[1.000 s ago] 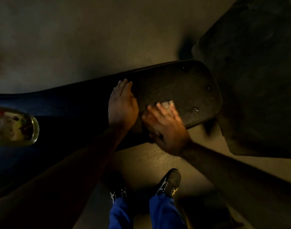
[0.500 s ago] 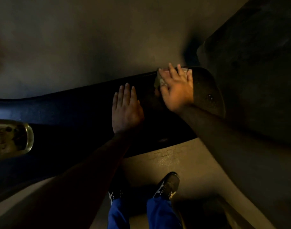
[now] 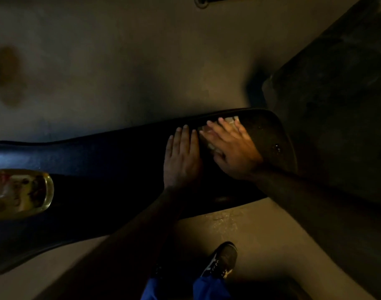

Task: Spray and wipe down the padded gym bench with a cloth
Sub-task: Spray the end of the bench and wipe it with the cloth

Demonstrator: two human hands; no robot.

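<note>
The dark padded bench (image 3: 98, 154) runs from the left edge to a rounded end at the right. My right hand (image 3: 233, 148) lies flat near that end, pressing a pale cloth (image 3: 229, 120) against the pad; only bits of cloth show past the fingertips and by the thumb. My left hand (image 3: 182, 156) rests flat and empty on the pad just left of it, fingers slightly apart. A clear bottle of yellowish liquid with a label (image 3: 18, 193) lies on the bench at the far left. Wet droplets (image 3: 276, 147) glisten near the bench's right end.
A large dark mat or pad (image 3: 336, 105) fills the right side, close to the bench end. The bare concrete floor (image 3: 120, 72) lies beyond the bench. My shoes (image 3: 222, 260) and blue trousers stand on the floor in front of it.
My right hand swept the cloth from the near edge up to the far edge of the pad, then slid a little left toward my left hand. The left hand stayed planted.
</note>
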